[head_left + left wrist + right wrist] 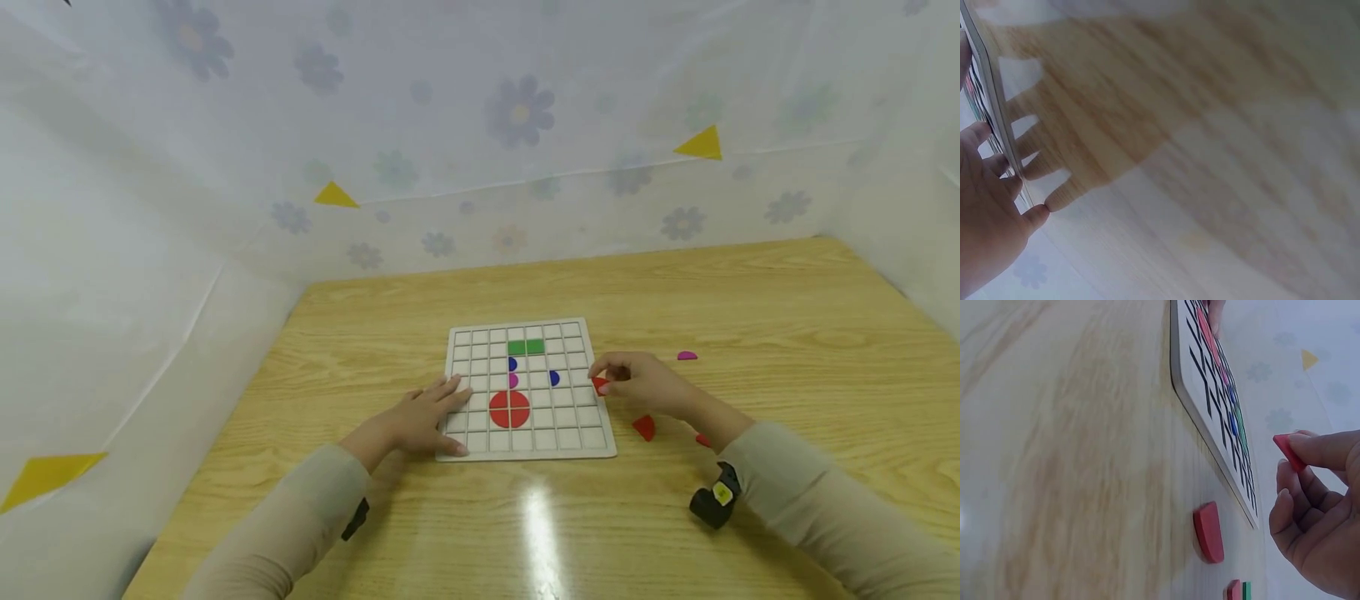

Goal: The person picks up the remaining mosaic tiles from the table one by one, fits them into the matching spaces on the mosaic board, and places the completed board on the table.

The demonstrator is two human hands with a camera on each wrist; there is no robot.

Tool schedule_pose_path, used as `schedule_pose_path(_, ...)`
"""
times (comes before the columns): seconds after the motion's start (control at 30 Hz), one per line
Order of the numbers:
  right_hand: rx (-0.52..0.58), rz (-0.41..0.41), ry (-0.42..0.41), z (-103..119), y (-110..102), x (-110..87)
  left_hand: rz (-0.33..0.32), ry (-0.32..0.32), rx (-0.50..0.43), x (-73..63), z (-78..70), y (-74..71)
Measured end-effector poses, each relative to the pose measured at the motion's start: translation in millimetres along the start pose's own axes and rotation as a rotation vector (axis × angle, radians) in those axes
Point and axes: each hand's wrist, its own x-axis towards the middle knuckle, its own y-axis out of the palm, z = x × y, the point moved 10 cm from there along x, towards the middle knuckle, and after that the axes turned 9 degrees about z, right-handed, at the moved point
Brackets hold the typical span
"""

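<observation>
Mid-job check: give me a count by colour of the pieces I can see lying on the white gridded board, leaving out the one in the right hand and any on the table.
Red quarter-circles: 4
Green pieces: 2
Blue half-circles: 2
Magenta half-circle: 1
Total visible on the board: 9

No word, brand or number could be read in any of the three views. The only label that showed was a small yellow sticker (722, 493) on the black device (706, 509) at the cuff of the right sleeve (787, 479), and its dark mark was too small to make out.
</observation>
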Motion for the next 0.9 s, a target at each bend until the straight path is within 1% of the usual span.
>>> schedule_pose_path(0.3, 0.033, 0.011, 0.042, -2.5, 10.8, 11.4, 0.002, 0.005, -0.009, 0.7, -0.7, -0.7)
schedule_pose_path(0.5, 0.012, 0.022, 0.052, -0.4, 16.9, 18.9, -0.014, 0.018, 0.018, 0.2, -2.2, -1.5)
schedule_pose_path(0.6, 0.008, 0.022, 0.064, 0.6, 18.5, 22.1, -0.019, 0.021, 0.014, -0.6, -2.7, -2.0)
schedule_pose_path(0.9, 0.002, 0.031, 0.078, 1.9, 23.2, 31.6, -0.009, 0.015, 0.013, 0.6, -1.9, -2.0)
